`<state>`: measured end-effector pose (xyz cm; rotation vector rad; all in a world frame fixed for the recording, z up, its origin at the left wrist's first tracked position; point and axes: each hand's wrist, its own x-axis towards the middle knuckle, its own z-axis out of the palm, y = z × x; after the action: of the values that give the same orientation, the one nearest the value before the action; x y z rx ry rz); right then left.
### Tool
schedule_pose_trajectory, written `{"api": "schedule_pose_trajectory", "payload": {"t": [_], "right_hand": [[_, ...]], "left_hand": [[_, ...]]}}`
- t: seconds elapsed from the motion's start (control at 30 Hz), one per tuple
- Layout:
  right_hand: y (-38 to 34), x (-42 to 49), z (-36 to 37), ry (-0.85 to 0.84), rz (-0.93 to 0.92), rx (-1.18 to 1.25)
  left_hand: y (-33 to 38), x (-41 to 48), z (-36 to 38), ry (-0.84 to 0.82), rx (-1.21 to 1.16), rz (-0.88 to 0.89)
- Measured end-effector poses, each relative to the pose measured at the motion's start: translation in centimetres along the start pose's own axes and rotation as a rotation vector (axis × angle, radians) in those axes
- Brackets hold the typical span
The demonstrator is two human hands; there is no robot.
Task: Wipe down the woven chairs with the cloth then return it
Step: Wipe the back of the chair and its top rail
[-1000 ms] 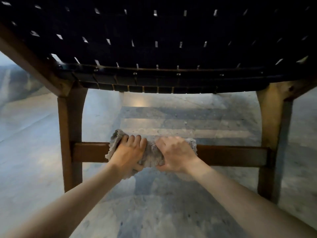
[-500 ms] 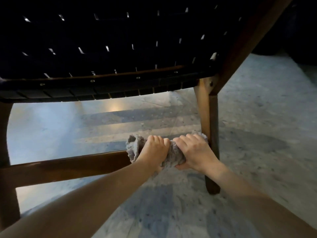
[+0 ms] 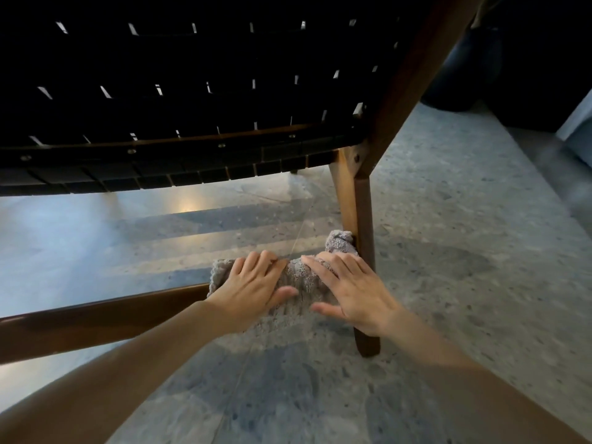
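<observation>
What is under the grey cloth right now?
The wooden crossbar runs in under the cloth from the left. Its covered stretch, up to the chair leg, is hidden. The left hand and right hand press on top.

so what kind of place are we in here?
Probably an indoor living or lounge area, in a home or a café; I can't tell which. Cues: a polished speckled stone floor, terrazzo-like, with a soft light glare on it, and a lounge chair with a dark woven-strap seat and a wooden frame.
</observation>
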<state>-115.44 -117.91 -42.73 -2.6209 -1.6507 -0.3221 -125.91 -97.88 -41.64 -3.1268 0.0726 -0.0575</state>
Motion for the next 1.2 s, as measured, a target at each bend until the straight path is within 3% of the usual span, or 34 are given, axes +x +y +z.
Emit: {"api": "schedule_pose_trajectory", "payload": {"t": [0.13, 0.23, 0.37, 0.5, 0.63, 0.7, 0.77, 0.8, 0.87, 1.03, 1.2], "right_hand": [[-0.5, 0.4, -1.2, 0.154, 0.078, 0.050], [-0.8, 0.6, -1.6, 0.077, 0.101, 0.073], [-1.4, 0.3, -2.7, 0.070, 0.168, 0.103], [-1.0, -1.8, -3.3, 0.329, 0.299, 0.125], [1.5, -1.7, -3.9, 0.621, 0.481, 0.168], [2.8, -0.6, -4.3, 0.679, 0.599, 0.242], [3.5, 0.9, -4.1, 0.638, 0.675, 0.500], [3.2, 1.7, -3.9, 0.570, 0.677, 0.753], [2.8, 2.9, -3.2, 0.443, 0.627, 1.168], [4.6, 4.1, -3.5, 0.292, 0.636, 1.336], [5.8, 5.6, -5.5, 0.300, 0.547, 1.298]], "left_hand": [[0.2, 1.1, -0.3, 0.001, -0.174, -0.146], [0.2, 1.9, -1.0, -0.068, -0.237, -0.160], [0.8, 2.4, -2.3, 0.079, -0.397, -0.185], [2.4, 4.1, -3.7, 0.169, -0.508, -0.225], [5.8, 7.7, -5.0, 0.481, -0.579, -0.232], [7.4, 9.3, -5.5, 0.483, -0.817, -0.297], [9.0, 10.5, -5.8, 0.363, -1.226, -0.338], [9.6, 10.5, -5.7, 0.315, -1.384, -0.328], [10.2, 10.8, -4.9, 0.299, -1.513, -0.238], [8.6, 12.1, -3.6, 0.197, -1.589, -0.164], [7.2, 14.0, -4.3, 0.319, -1.551, -0.128]]}}
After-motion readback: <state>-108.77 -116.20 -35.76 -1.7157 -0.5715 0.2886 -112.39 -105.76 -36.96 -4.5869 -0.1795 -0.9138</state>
